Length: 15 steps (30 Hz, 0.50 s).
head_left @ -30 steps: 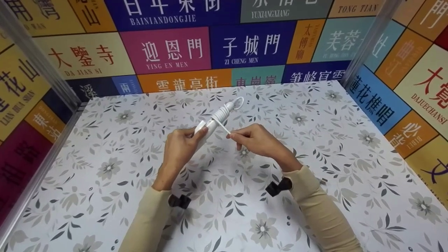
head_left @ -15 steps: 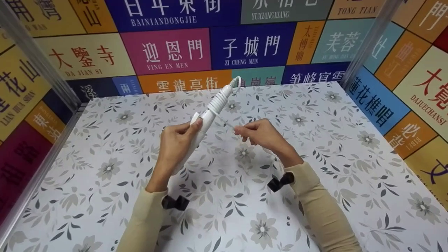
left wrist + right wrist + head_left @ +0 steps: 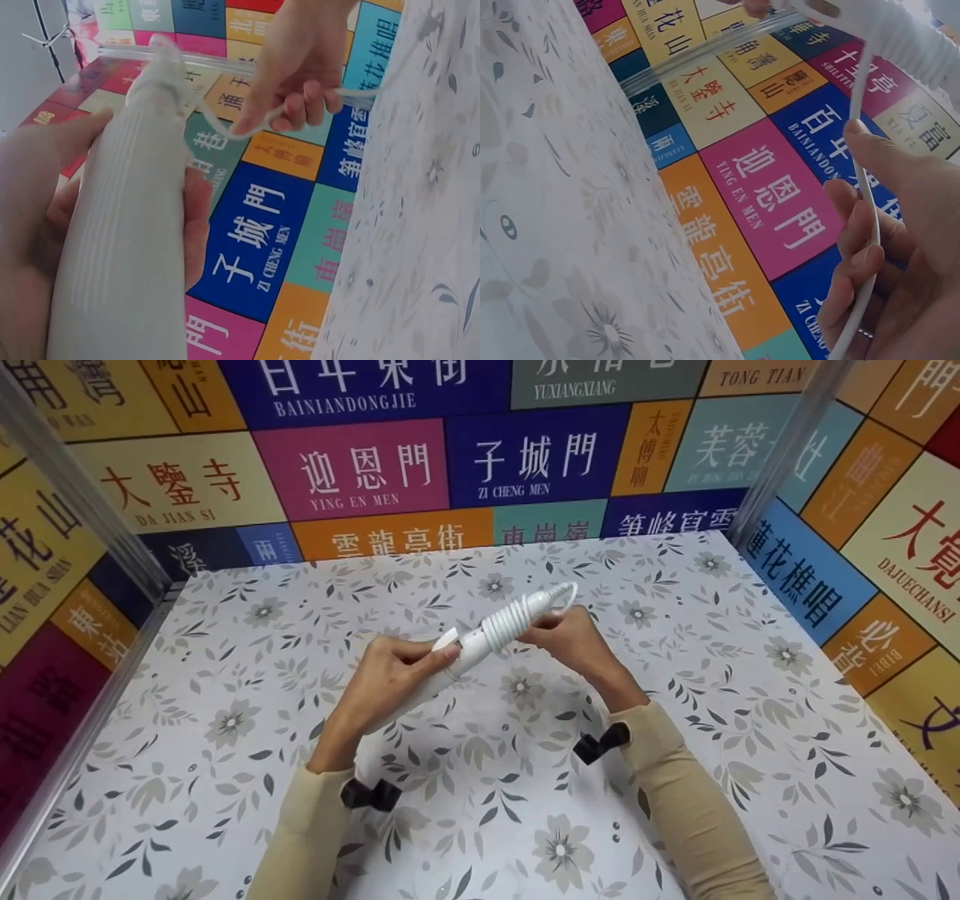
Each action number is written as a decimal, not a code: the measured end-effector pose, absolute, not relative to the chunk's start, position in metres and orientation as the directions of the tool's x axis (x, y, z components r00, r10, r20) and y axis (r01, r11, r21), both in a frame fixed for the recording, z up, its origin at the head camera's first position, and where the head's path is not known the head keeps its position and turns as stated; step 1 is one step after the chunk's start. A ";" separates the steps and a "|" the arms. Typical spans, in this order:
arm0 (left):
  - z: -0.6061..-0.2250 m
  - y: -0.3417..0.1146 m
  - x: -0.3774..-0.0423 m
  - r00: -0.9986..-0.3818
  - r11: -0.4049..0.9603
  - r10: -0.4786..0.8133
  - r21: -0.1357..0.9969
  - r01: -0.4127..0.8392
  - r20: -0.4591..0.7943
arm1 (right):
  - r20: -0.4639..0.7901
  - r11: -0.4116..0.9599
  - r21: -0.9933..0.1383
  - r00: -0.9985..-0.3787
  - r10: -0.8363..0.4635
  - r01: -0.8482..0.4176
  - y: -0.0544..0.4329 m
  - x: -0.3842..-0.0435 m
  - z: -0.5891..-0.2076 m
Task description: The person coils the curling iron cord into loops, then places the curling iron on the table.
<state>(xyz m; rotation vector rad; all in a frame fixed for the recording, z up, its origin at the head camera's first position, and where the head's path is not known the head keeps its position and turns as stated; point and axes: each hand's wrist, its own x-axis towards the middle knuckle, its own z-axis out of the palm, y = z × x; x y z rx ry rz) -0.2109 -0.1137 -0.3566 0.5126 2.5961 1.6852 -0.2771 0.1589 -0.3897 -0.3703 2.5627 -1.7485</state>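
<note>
- While two beige sleeves (image 3: 300, 832) with black mounts (image 3: 371, 793) at the cuffs reached in nearest the camera, the handled things lay beyond the wrists, above the table (image 3: 675, 660).
- Next came the left hand (image 3: 386, 679), grasping a white device (image 3: 474, 651): its thumb pressed on top beside a raised lever (image 3: 445, 639), and the other fingers wrapped round the body.
- Held off the tabletop, the device slanted up and away to the right. White cord (image 3: 506, 624) lay in close turns round its upper part, and a loop (image 3: 575, 591) curved from the tip.
- Partly behind those turns, the right hand (image 3: 576, 641) gripped a free length of the cord; the right wrist view showed it running past the thumb (image 3: 889, 154) and along curled fingers.
- Half a second earlier, the device had stood steeper and the cord had stretched openly to the right hand; now the device had tipped lower, towards that hand. This suggested the cord was being passed round the body, though whether turns were going on or coming off could not be told.
- Farthest off, the floral tabletop met a wall (image 3: 349, 461) of coloured name panels.
</note>
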 end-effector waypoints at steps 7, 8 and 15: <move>-0.364 -0.113 -0.212 -0.876 0.439 0.470 0.833 0.335 0.105 | 0.161 0.332 -0.911 -0.952 -0.259 -0.244 0.157 -0.268 -0.376; -0.364 -0.113 -0.213 -0.865 0.441 0.492 0.828 0.346 0.100 | 0.117 0.329 -0.923 -0.959 -0.258 -0.201 0.156 -0.266 -0.374; -0.368 -0.118 -0.214 -0.820 0.429 0.568 0.825 0.367 0.069 | 0.064 0.401 -0.897 -0.952 -0.300 -0.186 0.157 -0.264 -0.377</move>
